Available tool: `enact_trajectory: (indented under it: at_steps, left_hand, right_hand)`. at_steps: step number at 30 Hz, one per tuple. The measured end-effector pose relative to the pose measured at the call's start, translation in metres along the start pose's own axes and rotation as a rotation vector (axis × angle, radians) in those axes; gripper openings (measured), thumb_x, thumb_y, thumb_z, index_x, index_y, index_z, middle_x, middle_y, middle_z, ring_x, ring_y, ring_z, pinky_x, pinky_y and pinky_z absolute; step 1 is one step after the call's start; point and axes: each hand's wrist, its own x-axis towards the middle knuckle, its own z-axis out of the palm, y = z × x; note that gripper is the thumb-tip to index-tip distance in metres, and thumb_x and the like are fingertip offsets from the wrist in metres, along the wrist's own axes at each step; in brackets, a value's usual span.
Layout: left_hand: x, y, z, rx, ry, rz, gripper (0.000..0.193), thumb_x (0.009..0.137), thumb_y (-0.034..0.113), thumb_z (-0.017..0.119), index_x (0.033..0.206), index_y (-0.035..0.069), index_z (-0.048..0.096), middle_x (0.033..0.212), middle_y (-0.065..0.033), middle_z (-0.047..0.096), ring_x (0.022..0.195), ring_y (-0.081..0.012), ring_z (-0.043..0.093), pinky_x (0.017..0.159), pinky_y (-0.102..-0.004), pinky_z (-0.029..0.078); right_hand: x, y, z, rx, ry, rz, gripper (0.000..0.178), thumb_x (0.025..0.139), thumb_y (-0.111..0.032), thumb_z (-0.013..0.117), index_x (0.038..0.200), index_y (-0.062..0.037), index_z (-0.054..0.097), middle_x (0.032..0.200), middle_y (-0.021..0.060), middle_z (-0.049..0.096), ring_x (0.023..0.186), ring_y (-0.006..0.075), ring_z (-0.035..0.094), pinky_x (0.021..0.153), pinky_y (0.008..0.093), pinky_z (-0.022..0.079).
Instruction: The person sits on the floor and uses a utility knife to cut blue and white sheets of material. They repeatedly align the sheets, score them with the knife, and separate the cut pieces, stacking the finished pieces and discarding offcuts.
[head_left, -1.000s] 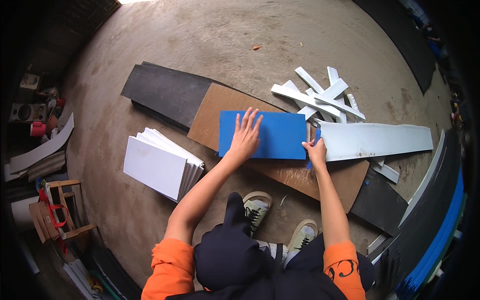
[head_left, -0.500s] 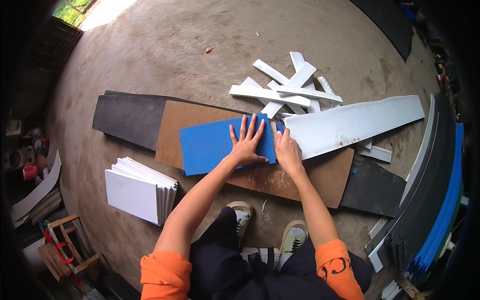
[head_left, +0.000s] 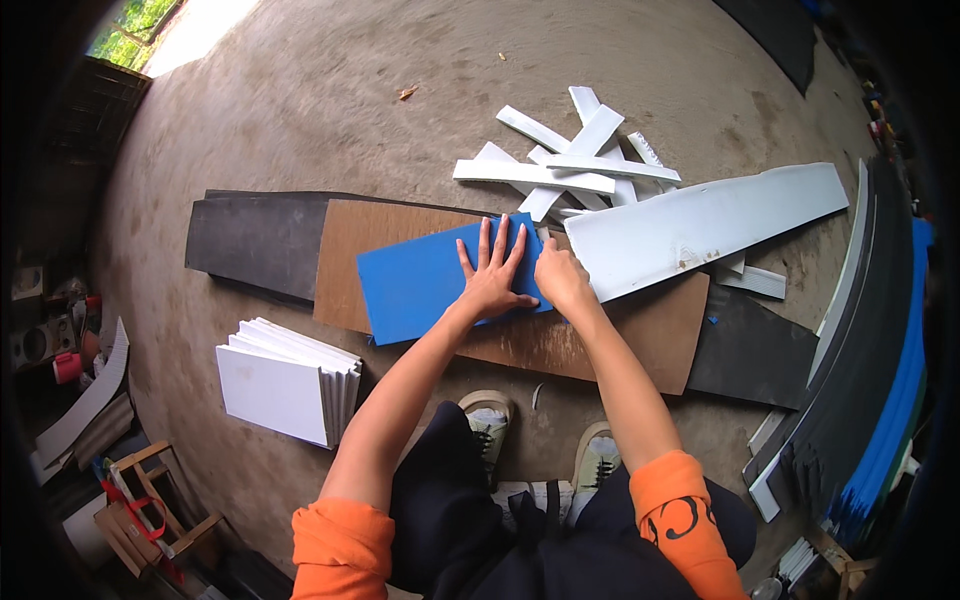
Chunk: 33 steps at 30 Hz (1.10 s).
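My left hand (head_left: 491, 278) lies flat with fingers spread, pressing on a blue rectangular board (head_left: 408, 288). My right hand (head_left: 563, 274) is closed in a fist at the board's right edge. It grips a blue-handled utility knife, almost wholly hidden by the fingers now. Right of that fist a long white foam sheet (head_left: 730, 218) stretches out, its near end close to my knuckles. Under these lies a brown board (head_left: 640, 335), resting across black sheets (head_left: 255, 240).
Loose white strips (head_left: 590, 150) are heaped beyond the boards. A stack of white panels (head_left: 275, 390) stands at the near left. Long black and blue sheets (head_left: 885, 340) line the right side. A wooden frame (head_left: 150, 510) is at the lower left. My shoes (head_left: 490, 425) are close in front.
My right hand has moved slightly nearer along the blue board's right edge, and the knife's blue handle no longer shows. My left hand keeps pressing the board. The whole view has shifted a little.
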Motion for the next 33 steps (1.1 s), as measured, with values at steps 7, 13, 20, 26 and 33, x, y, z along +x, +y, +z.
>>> enact_trajectory:
  at_steps: [7,13,20,26,33]
  left_hand:
    - [-0.001,-0.002,-0.004,-0.003,0.009,-0.027,0.118,0.050,0.049,0.074,0.139,0.022,0.002,0.144,-0.0105,-0.010,0.130,-0.0321,-0.018,0.092,-0.0635,-0.011]
    - [-0.003,-0.007,-0.002,-0.011,0.016,-0.025,0.119,0.049,0.050,0.075,0.139,0.022,0.003,0.144,-0.0107,-0.009,0.130,-0.0321,-0.017,0.092,-0.0637,-0.011]
    - [-0.002,-0.003,0.000,-0.002,0.009,-0.010,0.116,0.051,0.054,0.072,0.139,0.021,0.004,0.144,-0.0109,-0.008,0.130,-0.0325,-0.016,0.092,-0.0640,-0.011]
    - [-0.004,-0.004,0.001,-0.005,0.018,-0.009,0.116,0.051,0.054,0.072,0.139,0.021,0.004,0.144,-0.0110,-0.008,0.130,-0.0326,-0.016,0.092,-0.0636,-0.012]
    - [-0.006,-0.004,0.000,0.005,0.000,-0.040,0.117,0.050,0.052,0.073,0.139,0.022,0.002,0.144,-0.0092,-0.009,0.130,-0.0314,-0.016,0.093,-0.0634,-0.011]
  right_hand:
    - [-0.091,0.031,0.035,0.010,-0.139,0.077,0.022,0.085,-0.012,0.038,0.102,0.0012,0.042,0.088,0.0258,0.059,0.089,0.0408,0.057,0.076,0.0498,0.044]
    - [-0.091,0.020,0.001,-0.065,-0.068,0.015,0.020,0.086,-0.014,0.039,0.097,0.0017,0.044,0.084,0.0254,0.059,0.086,0.0385,0.058,0.072,0.0481,0.047]
    - [-0.009,0.000,-0.006,-0.055,0.153,-0.103,0.020,0.085,-0.016,0.041,0.093,0.0017,0.046,0.077,0.0217,0.061,0.075,0.0358,0.062,0.064,0.0437,0.050]
    - [0.008,-0.013,-0.005,-0.013,0.062,-0.042,0.023,0.084,-0.015,0.039,0.095,0.0035,0.048,0.087,0.0240,0.060,0.085,0.0356,0.060,0.072,0.0435,0.049]
    - [-0.036,0.002,0.003,0.045,-0.153,0.060,0.027,0.084,-0.014,0.044,0.105,0.0014,0.043,0.097,0.0266,0.057,0.096,0.0407,0.054,0.081,0.0478,0.044]
